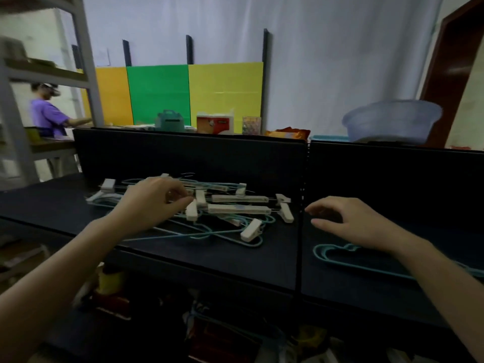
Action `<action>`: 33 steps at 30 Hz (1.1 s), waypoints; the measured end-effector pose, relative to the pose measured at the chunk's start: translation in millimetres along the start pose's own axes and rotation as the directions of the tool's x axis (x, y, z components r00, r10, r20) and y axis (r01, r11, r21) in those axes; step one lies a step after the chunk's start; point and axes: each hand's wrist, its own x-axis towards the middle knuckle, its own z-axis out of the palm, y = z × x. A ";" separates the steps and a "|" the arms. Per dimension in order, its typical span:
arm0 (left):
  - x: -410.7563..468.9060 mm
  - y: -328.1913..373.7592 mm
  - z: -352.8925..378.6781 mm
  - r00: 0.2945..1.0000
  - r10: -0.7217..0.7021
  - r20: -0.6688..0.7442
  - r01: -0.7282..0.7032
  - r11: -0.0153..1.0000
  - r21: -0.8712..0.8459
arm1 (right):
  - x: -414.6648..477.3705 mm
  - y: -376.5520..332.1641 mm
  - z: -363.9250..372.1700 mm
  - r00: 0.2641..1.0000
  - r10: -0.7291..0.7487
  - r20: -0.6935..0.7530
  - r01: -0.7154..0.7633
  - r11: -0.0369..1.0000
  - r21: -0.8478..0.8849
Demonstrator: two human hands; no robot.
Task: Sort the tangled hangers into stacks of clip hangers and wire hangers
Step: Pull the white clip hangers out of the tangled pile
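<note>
A tangled pile of hangers (222, 213) lies on the dark shelf (183, 258): teal wire hangers mixed with white clip hangers. My left hand (154, 200) rests over the left side of the pile, its fingertips pinched at a white clip (192, 209); whether it grips the clip is unclear. To the right, past the shelf seam, my right hand (351, 218) hovers with fingers spread and nothing in it. Just below that hand, a small stack of teal wire hangers (348, 255) lies flat, partly hidden by my right forearm.
A black back panel (183, 155) rises behind the shelf. Above it stand a teal box (170, 121), a red carton (214, 123) and a blue basin (390, 121). A person in purple (48, 113) stands far left. Clutter fills the space under the shelf.
</note>
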 end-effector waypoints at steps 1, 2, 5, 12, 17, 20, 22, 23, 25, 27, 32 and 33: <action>1.3 -12.7 -2.6 1.000 0.011 -0.016 -0.011 1.000 0.006 | 9.7 -9.8 6.1 1.000 0.003 -0.010 -0.003 1.000 0.007; 3.1 -25.7 -5.2 1.000 0.014 -0.020 -0.014 1.000 0.018 | 20.1 -20.3 12.2 1.000 0.007 -0.022 -0.006 1.000 0.020; 12.0 -68.4 -12.4 1.000 0.015 -0.009 -0.014 0.999 0.039 | 53.7 -53.4 30.0 0.997 0.020 -0.074 -0.014 0.997 0.071; 43.8 -160.5 -23.1 0.994 0.106 0.005 -0.106 0.990 0.092 | 137.3 -126.7 67.4 0.974 0.050 -0.220 -0.045 0.999 0.029; 70.5 -203.7 -19.9 0.987 0.098 0.126 -0.112 0.987 0.112 | 186.7 -159.0 79.5 0.959 0.273 -0.079 -0.284 0.925 -0.252; 88.2 -219.7 -14.5 0.970 0.046 0.240 -0.072 0.993 0.098 | 211.4 -158.6 88.2 0.864 0.491 0.115 -0.411 0.818 -0.403; 100.3 -231.2 -7.2 0.930 -0.015 0.367 0.001 0.999 0.037 | 219.9 -155.0 93.7 0.829 0.535 0.161 -0.433 0.797 -0.422; 106.5 -236.9 -3.1 0.895 -0.037 0.445 0.039 0.999 0.005 | 222.5 -153.1 95.9 0.822 0.542 0.175 -0.434 0.796 -0.422; 118.0 -248.4 5.9 0.798 -0.054 0.601 0.113 0.992 -0.061 | 226.2 -150.1 98.4 0.812 0.550 0.196 -0.437 0.796 -0.419; 127.5 -257.6 15.5 0.705 -0.021 0.709 0.163 0.978 -0.133 | 228.2 -147.9 99.1 0.804 0.559 0.202 -0.452 0.796 -0.403; 143.6 -266.7 35.7 0.661 0.055 0.748 0.162 0.963 -0.214 | 230.5 -145.6 98.8 0.785 0.592 0.182 -0.501 0.780 -0.375; 146.9 -268.0 39.9 0.678 0.055 0.733 0.159 0.963 -0.218 | 230.9 -145.1 98.2 0.779 0.600 0.183 -0.510 0.776 -0.372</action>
